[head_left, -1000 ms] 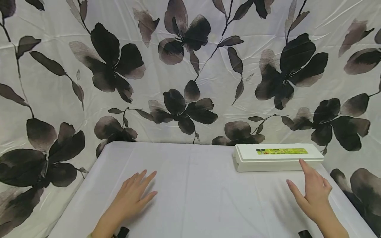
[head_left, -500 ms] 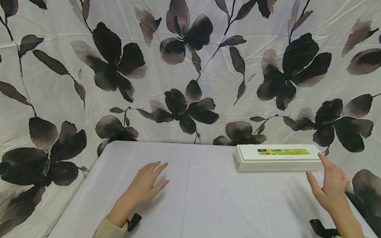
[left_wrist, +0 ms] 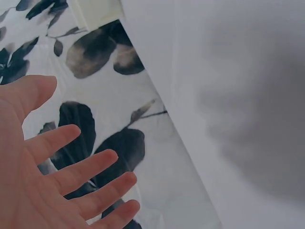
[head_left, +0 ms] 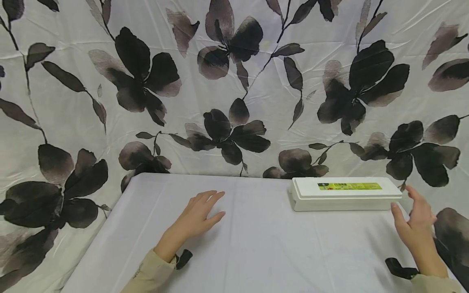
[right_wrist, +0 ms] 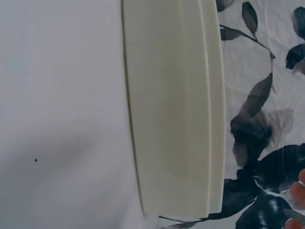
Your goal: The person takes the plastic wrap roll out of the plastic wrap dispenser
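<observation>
A long white lidded box [head_left: 344, 203] with a yellow-green label sits at the back right of the white table; in the right wrist view its plain side [right_wrist: 167, 114] fills the middle. My right hand [head_left: 415, 221] hovers by the box's right end, thumb and fingers apart, holding nothing. Only a few of its fingertips [right_wrist: 298, 193] show at the right wrist view's edge. Over the table's middle left, my left hand [head_left: 198, 215] is held with fingers spread and nothing in them. The left wrist view shows its palm and straight fingers [left_wrist: 86, 171].
The white table [head_left: 256, 244] reaches back to a hanging cloth [head_left: 278, 93] printed with dark flowers. Black straps [head_left: 183, 259] are on both wrists, below beige sleeves. The table's right edge runs close to my right hand.
My left hand has moved right and forward over the table. The right hand has moved right and slightly forward, from in front of the box to beside its right end.
</observation>
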Motion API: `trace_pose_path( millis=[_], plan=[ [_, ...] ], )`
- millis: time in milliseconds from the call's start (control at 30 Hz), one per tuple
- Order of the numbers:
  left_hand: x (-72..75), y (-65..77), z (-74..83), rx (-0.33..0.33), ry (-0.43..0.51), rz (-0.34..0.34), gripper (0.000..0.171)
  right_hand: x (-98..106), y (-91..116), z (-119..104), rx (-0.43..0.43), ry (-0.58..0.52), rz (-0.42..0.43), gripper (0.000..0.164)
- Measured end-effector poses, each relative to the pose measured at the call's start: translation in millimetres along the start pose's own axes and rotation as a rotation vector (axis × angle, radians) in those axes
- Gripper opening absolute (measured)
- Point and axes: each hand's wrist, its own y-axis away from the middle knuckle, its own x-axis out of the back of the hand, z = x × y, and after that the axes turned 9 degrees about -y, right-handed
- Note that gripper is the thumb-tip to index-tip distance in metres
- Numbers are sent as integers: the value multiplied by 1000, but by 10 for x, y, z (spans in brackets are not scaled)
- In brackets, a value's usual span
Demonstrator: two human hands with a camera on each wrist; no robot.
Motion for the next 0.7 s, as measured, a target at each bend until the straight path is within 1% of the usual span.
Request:
trace_pose_path(
  millis=[200, 333, 467, 700],
  plan=[
    [-70, -189, 69, -11, 74, -35, 56, -4, -110, 113, -10, 28, -28, 59],
    [-90, -308, 104, -13, 136, -56, 57, -40, -193, 175, -40, 23, -28, 59],
    [-142, -428, 158, -10, 185, -82, 57, -49, -216, 246, -119, 17, -31, 60],
    [-312, -637, 290, -13, 256, -116, 57, -81, -172, 405, -363, -40, -73, 63]
  ],
)
